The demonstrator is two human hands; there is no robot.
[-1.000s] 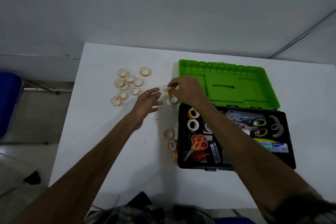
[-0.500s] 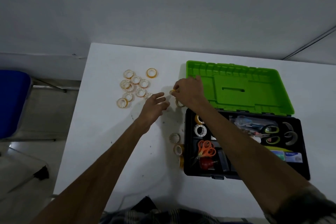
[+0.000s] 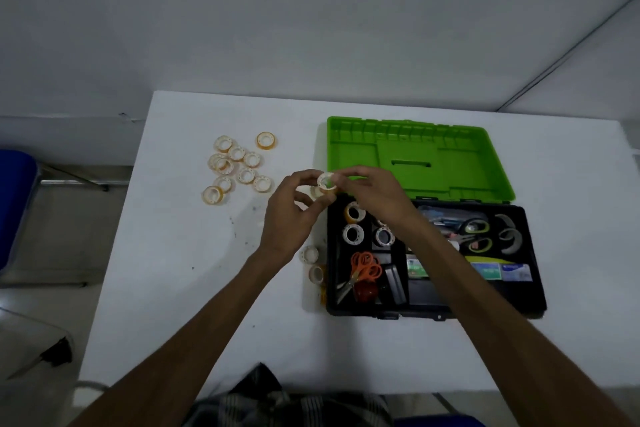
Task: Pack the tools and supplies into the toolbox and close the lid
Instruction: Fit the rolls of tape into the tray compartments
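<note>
A black toolbox (image 3: 530, 302) with its green lid (image 3: 419, 156) folded back lies open on the white table (image 3: 166, 270). Inside are tape rolls (image 3: 353, 234), orange scissors (image 3: 365, 267) and green-handled scissors (image 3: 474, 236). Just left of the lid's near corner, both hands meet around small tape rolls: my right hand (image 3: 374, 194) pinches a tape roll (image 3: 326, 183), and my left hand (image 3: 289, 215) grips it from the left and below, with another roll partly hidden under the fingers. A cluster of several tape rolls (image 3: 239, 166) lies at the table's far left.
Two loose tape rolls (image 3: 313, 263) lie against the toolbox's left wall, a third at its near corner. A blue chair (image 3: 14, 211) stands left of the table. The table's far edge meets a grey wall.
My left hand has moved right and taken hold of the tape roll together with my right hand, which lifted it a little off the table.
</note>
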